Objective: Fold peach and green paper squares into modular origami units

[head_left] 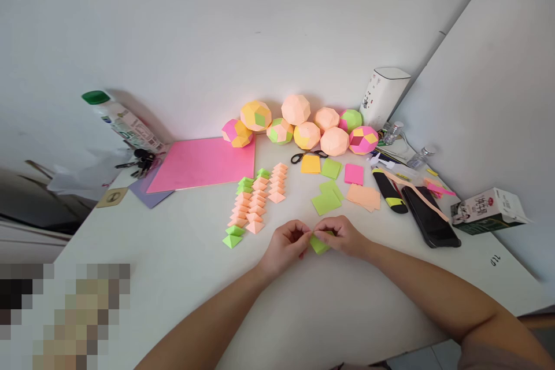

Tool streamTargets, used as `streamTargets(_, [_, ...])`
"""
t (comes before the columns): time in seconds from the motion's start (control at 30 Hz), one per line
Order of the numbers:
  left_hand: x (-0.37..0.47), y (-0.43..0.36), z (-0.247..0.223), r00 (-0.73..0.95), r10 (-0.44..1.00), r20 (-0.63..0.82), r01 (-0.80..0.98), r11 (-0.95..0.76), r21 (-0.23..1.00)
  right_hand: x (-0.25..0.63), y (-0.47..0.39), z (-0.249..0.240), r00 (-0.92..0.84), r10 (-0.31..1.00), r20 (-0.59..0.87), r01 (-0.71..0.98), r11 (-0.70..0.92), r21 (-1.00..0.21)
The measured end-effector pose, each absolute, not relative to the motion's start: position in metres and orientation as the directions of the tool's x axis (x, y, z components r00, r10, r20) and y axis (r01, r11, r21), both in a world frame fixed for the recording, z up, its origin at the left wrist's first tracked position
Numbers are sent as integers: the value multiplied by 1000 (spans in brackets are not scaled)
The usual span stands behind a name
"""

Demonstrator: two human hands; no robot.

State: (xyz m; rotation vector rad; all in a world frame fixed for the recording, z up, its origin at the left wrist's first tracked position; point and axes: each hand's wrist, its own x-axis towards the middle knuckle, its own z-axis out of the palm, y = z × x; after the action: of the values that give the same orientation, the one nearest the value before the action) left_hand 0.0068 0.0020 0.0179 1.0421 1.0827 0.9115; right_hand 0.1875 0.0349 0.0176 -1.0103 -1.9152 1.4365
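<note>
Near the front middle of the table, my left hand and my right hand meet over a small green paper piece. Both are closed, thumbs and fingertips pinching its upper edge; part of the paper is hidden behind the fingers. Just beyond them lie loose green paper sheets and peach paper sheets. To the left of my left hand stand overlapping rows of folded peach paper units, with folded green units at some row ends.
Faceted paper balls are gathered along the wall. Scissors lie beside yellow notes. A pink board is at left. A box cutter, a phone and a milk carton occupy the right side.
</note>
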Motion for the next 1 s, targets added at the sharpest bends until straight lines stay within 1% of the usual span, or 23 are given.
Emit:
streamTargets(0.07, [8,1,18,224,942,-248,-34,262,964,187,34,17,-563,826,-14,229,139,-963])
streamTargets(0.23, [6,1,17,184,948,-260,-53,274,960,187,33,15,-532,845,-62,149,21,-989])
streamTargets(0.4, [7,1,20,243,933,-266,7,273,962,187,32,14,-538,841,-56,181,51,-982])
streamTargets(0.47, [8,1,21,232,932,-278,20,281,960,187,32,14,-536,843,-46,165,51,-985])
streamTargets(0.57, [8,0,20,200,938,-282,-11,290,957,188,32,13,-507,861,-42,91,5,-996])
streamTargets(0.73, [5,2,15,176,943,-282,-96,302,948,189,34,13,-407,909,-92,16,-94,-995])
streamTargets(0.87, [5,3,17,170,944,-283,-92,301,949,188,33,15,-477,878,-43,-12,-56,-998])
streamTargets(1.0, [7,1,22,186,937,-297,-17,305,952,187,33,15,-559,829,-28,114,43,-993])
